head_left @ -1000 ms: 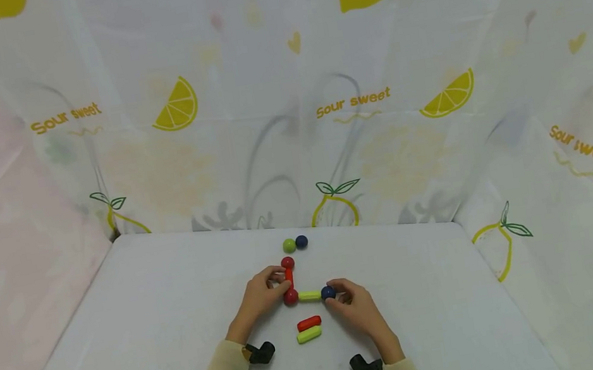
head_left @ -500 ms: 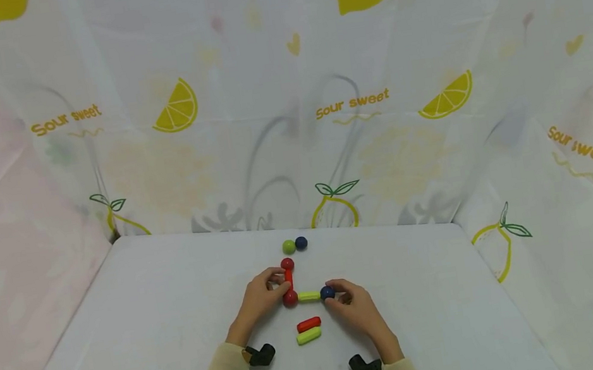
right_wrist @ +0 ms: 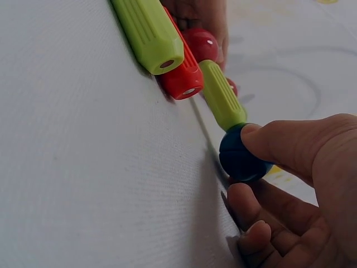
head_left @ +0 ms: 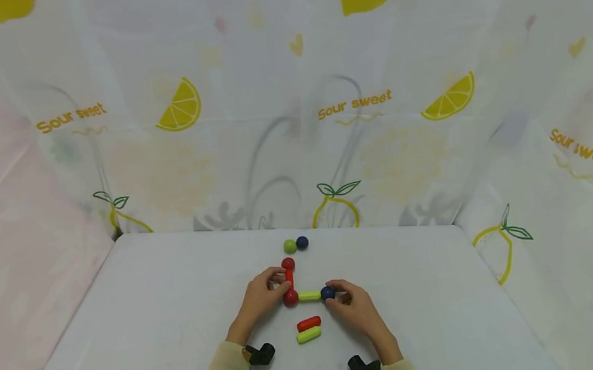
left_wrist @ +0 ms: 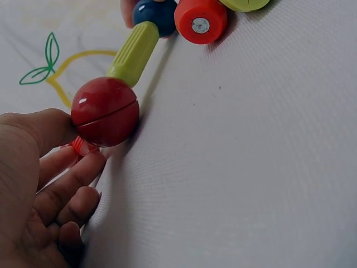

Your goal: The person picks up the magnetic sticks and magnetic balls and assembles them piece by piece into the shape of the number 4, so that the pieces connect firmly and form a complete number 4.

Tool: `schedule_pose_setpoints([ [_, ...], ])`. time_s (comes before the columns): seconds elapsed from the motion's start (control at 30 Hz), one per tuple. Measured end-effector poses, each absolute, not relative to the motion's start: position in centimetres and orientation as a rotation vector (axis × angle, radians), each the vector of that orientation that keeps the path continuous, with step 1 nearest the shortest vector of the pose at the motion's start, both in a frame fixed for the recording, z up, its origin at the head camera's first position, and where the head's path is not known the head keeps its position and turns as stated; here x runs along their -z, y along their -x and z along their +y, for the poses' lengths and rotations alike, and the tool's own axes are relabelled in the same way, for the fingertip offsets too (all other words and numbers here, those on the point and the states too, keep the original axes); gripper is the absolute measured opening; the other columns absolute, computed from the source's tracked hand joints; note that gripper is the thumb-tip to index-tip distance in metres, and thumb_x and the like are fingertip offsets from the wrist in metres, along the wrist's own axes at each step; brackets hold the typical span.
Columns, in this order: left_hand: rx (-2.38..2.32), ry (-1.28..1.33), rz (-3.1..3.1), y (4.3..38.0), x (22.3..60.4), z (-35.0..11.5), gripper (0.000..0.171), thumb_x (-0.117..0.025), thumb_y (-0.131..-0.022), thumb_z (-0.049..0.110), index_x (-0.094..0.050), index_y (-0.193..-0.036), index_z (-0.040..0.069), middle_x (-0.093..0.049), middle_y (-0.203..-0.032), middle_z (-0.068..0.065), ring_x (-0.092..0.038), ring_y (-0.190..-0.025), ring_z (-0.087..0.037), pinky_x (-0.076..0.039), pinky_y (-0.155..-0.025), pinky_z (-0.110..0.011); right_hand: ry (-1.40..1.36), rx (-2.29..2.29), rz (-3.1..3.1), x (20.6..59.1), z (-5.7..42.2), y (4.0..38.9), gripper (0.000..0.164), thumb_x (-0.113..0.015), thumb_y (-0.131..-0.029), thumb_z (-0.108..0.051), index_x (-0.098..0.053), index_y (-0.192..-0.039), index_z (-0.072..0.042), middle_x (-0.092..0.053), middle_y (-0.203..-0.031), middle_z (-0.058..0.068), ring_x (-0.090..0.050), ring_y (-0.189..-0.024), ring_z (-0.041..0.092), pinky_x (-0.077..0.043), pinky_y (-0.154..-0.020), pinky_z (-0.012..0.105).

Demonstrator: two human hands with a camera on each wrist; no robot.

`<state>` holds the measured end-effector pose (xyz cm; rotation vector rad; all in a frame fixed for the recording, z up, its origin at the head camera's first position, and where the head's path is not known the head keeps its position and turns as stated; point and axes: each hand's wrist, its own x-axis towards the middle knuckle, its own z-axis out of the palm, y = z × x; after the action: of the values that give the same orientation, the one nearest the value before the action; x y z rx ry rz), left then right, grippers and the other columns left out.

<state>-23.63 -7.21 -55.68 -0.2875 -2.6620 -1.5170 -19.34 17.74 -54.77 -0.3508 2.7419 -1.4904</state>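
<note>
An L-shaped chain of magnetic rods and balls lies on the white table. Its red rod joins a far red ball to a corner red ball. From that corner a yellow-green rod runs right to a dark blue ball. My left hand pinches the red rod beside the corner ball; the left wrist view shows the thumb against that ball. My right hand holds the blue ball between thumb and fingers, and its other fingers curl loosely below.
A loose red rod and a loose yellow-green rod lie side by side nearer me, between the forearms. Behind the chain, a green ball and another blue ball sit together. Lemon-printed cloth walls the table's back and sides.
</note>
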Motion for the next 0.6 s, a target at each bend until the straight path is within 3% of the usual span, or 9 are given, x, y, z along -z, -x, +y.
schedule_pose_setpoints([
  [0.6,1.528,0.286,-2.665,23.66,55.69,-7.13,0.031,-0.072,-0.089,0.02,-0.067,-0.118,0.01,-0.069,-0.093,0.003,-0.048,-0.066,-0.013,-0.039,-0.06,-0.028,0.334,1.513,2.746,54.12,18.13,19.13,0.037,-0.07,-0.093,-0.019,-0.063,-0.127,-0.009,-0.065,-0.12,0.01,-0.065,-0.089,0.018,-0.052,-0.076,0.031],
])
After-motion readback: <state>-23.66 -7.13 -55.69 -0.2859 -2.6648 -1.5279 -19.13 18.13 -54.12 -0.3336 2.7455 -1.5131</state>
